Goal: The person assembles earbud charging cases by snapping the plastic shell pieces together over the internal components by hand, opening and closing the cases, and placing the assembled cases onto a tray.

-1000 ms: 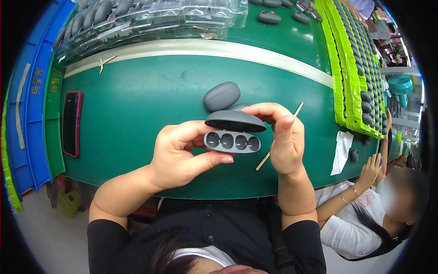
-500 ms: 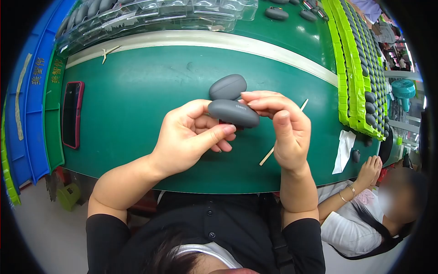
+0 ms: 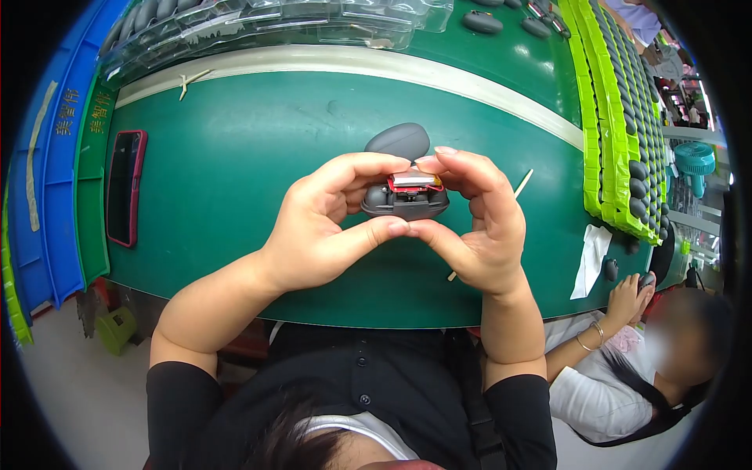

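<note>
Between my two hands is a dark grey case [image 3: 407, 205], its inside showing a silver and red part [image 3: 415, 182] at the top. The fingers and thumb of my left hand [image 3: 325, 219] grip its left side. My right hand [image 3: 478, 223] grips the right side, with its thumb at the lower edge near the other thumb. Just beyond the fingertips, a closed grey oval case [image 3: 398, 141] lies on the green table [image 3: 235, 157]. A thin wooden stick [image 3: 524, 183] lies partly behind my right hand.
A red-edged phone [image 3: 125, 188] lies left, beside blue trays [image 3: 59, 196]. Clear plastic trays [image 3: 266, 35] stand at the back. Green trays of grey cases [image 3: 599, 133] and white paper [image 3: 591, 261] are at right. A co-worker [image 3: 611, 368] sits at lower right, holding a dark case.
The held case has turned from its open lid and earbud wells to its silver and red inner side. My right hand has closed in on it. The co-worker's hand now holds a case.
</note>
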Tool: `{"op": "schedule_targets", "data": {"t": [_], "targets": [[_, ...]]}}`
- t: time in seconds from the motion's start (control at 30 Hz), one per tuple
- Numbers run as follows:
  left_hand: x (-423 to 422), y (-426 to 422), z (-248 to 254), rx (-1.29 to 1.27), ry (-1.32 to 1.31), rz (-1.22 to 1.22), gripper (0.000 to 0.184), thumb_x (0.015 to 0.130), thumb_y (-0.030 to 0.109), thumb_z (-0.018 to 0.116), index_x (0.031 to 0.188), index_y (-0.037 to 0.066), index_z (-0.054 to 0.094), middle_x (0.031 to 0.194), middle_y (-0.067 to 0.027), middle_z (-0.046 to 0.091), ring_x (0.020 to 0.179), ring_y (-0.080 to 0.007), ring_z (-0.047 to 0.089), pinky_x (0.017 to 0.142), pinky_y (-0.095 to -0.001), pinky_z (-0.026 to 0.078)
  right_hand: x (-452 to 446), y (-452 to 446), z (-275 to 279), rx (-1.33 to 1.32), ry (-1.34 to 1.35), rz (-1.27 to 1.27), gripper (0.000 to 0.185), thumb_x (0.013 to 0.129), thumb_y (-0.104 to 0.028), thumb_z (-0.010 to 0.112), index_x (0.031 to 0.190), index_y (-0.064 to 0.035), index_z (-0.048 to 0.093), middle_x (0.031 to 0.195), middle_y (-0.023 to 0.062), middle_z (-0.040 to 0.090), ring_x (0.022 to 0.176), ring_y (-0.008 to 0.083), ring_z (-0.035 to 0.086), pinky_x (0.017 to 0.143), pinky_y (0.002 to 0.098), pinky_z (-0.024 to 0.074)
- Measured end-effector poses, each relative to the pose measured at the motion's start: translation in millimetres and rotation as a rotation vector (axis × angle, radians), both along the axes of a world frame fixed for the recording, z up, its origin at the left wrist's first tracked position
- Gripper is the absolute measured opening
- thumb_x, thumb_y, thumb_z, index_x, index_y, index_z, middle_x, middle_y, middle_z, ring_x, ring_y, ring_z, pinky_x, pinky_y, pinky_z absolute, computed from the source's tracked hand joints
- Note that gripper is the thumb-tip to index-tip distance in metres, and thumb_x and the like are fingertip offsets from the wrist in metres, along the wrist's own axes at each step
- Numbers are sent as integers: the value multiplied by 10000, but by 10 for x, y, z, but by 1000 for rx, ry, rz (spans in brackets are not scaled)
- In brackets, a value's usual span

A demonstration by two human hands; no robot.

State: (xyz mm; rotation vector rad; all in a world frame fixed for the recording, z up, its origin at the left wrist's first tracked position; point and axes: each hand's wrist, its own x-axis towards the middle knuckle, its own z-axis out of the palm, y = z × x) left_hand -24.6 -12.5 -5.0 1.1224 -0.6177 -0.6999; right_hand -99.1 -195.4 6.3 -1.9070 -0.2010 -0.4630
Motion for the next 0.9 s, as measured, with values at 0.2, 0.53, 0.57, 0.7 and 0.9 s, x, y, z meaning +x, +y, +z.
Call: {"op": "schedule_targets", "data": {"t": [0.2, 0.53, 0.57, 0.7, 0.9], "targets": [[-5, -1, 36, 23, 49, 9, 481, 832, -35, 635, 1270, -57, 435, 1220, -179, 541, 1126, -210, 544, 953, -327, 461, -9, 14, -5, -1, 0, -5, 687, 625, -46, 818, 1237, -41, 506, 1049, 122, 617, 947, 228, 623, 814, 323, 524], [6, -18, 27, 42, 99, 53, 459, 824, -29, 652, 1251, -27, 484, 1155, -127, 565, 1053, -166, 561, 904, -302, 479, -13, 12, -1, 82, 68, 1, 622, 678, -54, 796, 1234, -31, 518, 1048, 129, 609, 919, 220, 639, 808, 317, 532], [4, -27, 11, 28, 83, 76, 453, 819, -27, 661, 1242, -16, 500, 1148, -113, 572, 1043, -159, 567, 898, -301, 483, -13, 2, 5, 151, 97, 5, 591, 689, -56, 789, 1220, -28, 533, 1042, 127, 611, 907, 217, 641, 807, 314, 531], [-10, -27, 20, 23, 57, 65, 451, 810, -24, 674, 1233, -9, 519, 1137, -93, 580, 1031, -151, 572, 900, -301, 482, 11, -77, 47, 138, 108, -18, 303, 749, -37, 735, 1037, 5, 653, 950, 117, 651, 843, 194, 639, 755, 291, 522], [-12, 1, 64, 46, -40, 40, 472, 808, -46, 660, 1253, -36, 502, 1164, -115, 563, 1066, -170, 556, 918, -306, 462, 21, -152, 50, 190, 147, 40, 185, 770, 3, 694, 955, 0, 696, 886, 126, 677, 802, 186, 645, 717, 278, 516]]}}
